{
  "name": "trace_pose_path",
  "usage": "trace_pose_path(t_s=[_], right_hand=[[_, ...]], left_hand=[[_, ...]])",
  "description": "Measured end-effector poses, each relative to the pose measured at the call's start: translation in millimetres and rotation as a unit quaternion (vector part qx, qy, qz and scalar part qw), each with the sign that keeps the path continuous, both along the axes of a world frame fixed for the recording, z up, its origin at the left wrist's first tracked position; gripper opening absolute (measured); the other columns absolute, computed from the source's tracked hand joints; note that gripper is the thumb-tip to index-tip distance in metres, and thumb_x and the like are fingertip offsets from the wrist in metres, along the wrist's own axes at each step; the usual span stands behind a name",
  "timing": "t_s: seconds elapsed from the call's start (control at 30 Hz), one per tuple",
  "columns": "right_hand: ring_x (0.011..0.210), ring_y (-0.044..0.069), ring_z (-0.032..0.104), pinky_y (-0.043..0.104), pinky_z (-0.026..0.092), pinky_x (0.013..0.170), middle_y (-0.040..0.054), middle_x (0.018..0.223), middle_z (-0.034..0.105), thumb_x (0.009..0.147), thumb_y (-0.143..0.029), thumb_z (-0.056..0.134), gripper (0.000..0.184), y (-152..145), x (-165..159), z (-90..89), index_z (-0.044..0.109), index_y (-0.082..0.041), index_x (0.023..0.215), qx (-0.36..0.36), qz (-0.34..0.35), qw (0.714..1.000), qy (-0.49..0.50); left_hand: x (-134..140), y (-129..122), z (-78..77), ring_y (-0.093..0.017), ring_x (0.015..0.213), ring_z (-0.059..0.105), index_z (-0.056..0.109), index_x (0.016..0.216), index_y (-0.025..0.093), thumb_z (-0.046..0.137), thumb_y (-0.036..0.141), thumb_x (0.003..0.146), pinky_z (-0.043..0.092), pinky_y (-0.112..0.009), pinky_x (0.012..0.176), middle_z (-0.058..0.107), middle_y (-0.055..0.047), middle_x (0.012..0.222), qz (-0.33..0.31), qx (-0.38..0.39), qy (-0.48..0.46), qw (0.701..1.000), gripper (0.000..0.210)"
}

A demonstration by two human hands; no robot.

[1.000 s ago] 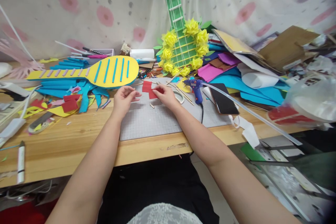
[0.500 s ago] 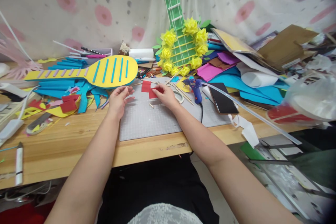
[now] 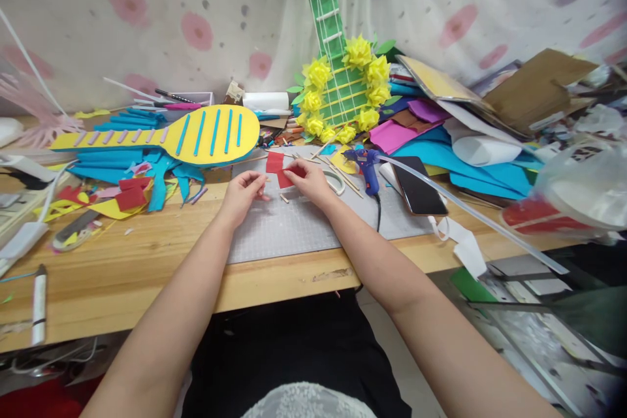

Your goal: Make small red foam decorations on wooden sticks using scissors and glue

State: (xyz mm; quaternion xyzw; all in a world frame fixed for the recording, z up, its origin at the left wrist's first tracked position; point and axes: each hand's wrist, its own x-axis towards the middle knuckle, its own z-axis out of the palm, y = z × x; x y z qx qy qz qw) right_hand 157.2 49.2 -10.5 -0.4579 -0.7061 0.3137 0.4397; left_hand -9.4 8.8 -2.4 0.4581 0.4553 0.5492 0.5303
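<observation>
My right hand (image 3: 309, 181) pinches the corner of a small red paper square (image 3: 283, 179) over the grey cutting mat (image 3: 274, 235). Another red paper square (image 3: 275, 162) lies just behind it, overlapping or touching. To the left, the fingers of my left hand (image 3: 243, 196) are pressed together at the mat's left side. A tiny pale tip, like the end of a short wooden stick (image 3: 267, 179), shows at those fingertips. One more short stick piece (image 3: 285, 198) rests on the mat between my hands.
A yellow paper guitar (image 3: 210, 134) lies at the left, a green one with yellow flowers (image 3: 340, 88) leans at the back. A blue glue gun (image 3: 367, 170), tape roll (image 3: 334, 181), and phone (image 3: 420, 186) are right of my hands. Paper scraps (image 3: 132, 196) pile left.
My left hand has moved right over the mat, and its spread fingers have closed into a pinch. The right hand stays on the red paper. The view has shifted slightly.
</observation>
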Motion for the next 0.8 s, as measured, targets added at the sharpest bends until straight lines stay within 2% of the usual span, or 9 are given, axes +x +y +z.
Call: trace_pose_path(t_s=[0.17, 0.3, 0.43, 0.5, 0.6, 0.7, 0.8], right_hand=[[0.072, 0.014, 0.056, 0.028, 0.043, 0.070, 0.0005, 0.078, 0.064, 0.073, -0.031, 0.055, 0.015, 1.6, -1.0, -3.4, 0.060, -0.018, 0.078, -0.001, 0.010, 1.000, 0.006], [0.073, 0.013, 0.056, 0.028, 0.044, 0.071, 0.0005, 0.078, 0.064, 0.074, -0.031, 0.055, 0.015, -0.5, -2.8, -1.3, 0.060, -0.018, 0.078, -0.004, 0.022, 1.000, 0.003], [0.073, 0.013, 0.056, 0.028, 0.043, 0.072, 0.0005, 0.079, 0.064, 0.074, -0.030, 0.055, 0.014, -4.9, -5.4, 2.5, 0.061, -0.018, 0.078, -0.011, 0.031, 0.999, -0.018], [0.074, 0.013, 0.056, 0.028, 0.043, 0.072, 0.0006, 0.080, 0.064, 0.075, -0.030, 0.055, 0.014, -6.2, -6.4, 3.2, 0.061, -0.018, 0.079, -0.011, 0.029, 0.999, -0.028], [0.074, 0.013, 0.056, 0.027, 0.043, 0.072, 0.0005, 0.080, 0.064, 0.075, -0.031, 0.054, 0.015, -6.5, -6.9, 2.5, 0.061, -0.018, 0.080, -0.010, 0.027, 0.999, -0.031], [0.073, 0.013, 0.057, 0.026, 0.042, 0.071, 0.0005, 0.079, 0.064, 0.076, -0.032, 0.054, 0.016, -6.0, -6.8, 1.2, 0.060, -0.018, 0.080, -0.009, 0.029, 0.999, -0.031], [0.074, 0.013, 0.057, 0.026, 0.042, 0.070, 0.0008, 0.080, 0.065, 0.076, -0.031, 0.053, 0.016, -5.7, -6.4, 0.4, 0.061, -0.017, 0.080, 0.004, 0.033, 0.999, -0.042]], left_hand=[[-1.6, -0.2, 0.5, -0.006, 0.048, 0.042, 0.060, 0.074, 0.015, 0.067, 0.033, 0.065, 0.052, -0.026, 0.050, 0.046, 0.004, 0.056, -0.014, 0.003, -0.012, 1.000, 0.021], [-0.2, 1.7, -5.2, -0.010, 0.055, 0.053, 0.057, 0.071, 0.017, 0.064, 0.038, 0.068, 0.051, -0.024, 0.047, 0.053, 0.001, 0.064, 0.011, 0.025, 0.070, 0.997, 0.022], [0.2, 4.1, -10.7, -0.012, 0.060, 0.058, 0.063, 0.079, 0.016, 0.063, 0.033, 0.068, 0.050, -0.022, 0.050, 0.059, -0.002, 0.065, 0.030, 0.065, 0.140, 0.988, 0.020], [-0.2, 4.7, -11.7, -0.012, 0.058, 0.058, 0.064, 0.087, 0.016, 0.064, 0.031, 0.068, 0.051, -0.023, 0.051, 0.060, -0.001, 0.062, 0.046, 0.075, 0.144, 0.986, 0.024], [-0.4, 4.4, -11.7, -0.014, 0.066, 0.062, 0.063, 0.097, 0.016, 0.065, 0.028, 0.067, 0.052, -0.025, 0.055, 0.065, -0.004, 0.071, 0.061, 0.069, 0.135, 0.987, 0.033], [0.6, 3.7, -12.4, -0.017, 0.075, 0.064, 0.064, 0.099, 0.014, 0.065, 0.025, 0.066, 0.054, -0.027, 0.062, 0.068, -0.008, 0.084, 0.057, 0.049, 0.120, 0.990, 0.035], [1.9, 3.5, -14.0, -0.019, 0.078, 0.065, 0.064, 0.101, 0.013, 0.064, 0.022, 0.066, 0.055, -0.030, 0.063, 0.068, -0.010, 0.087, 0.048, 0.025, 0.106, 0.993, 0.037]])
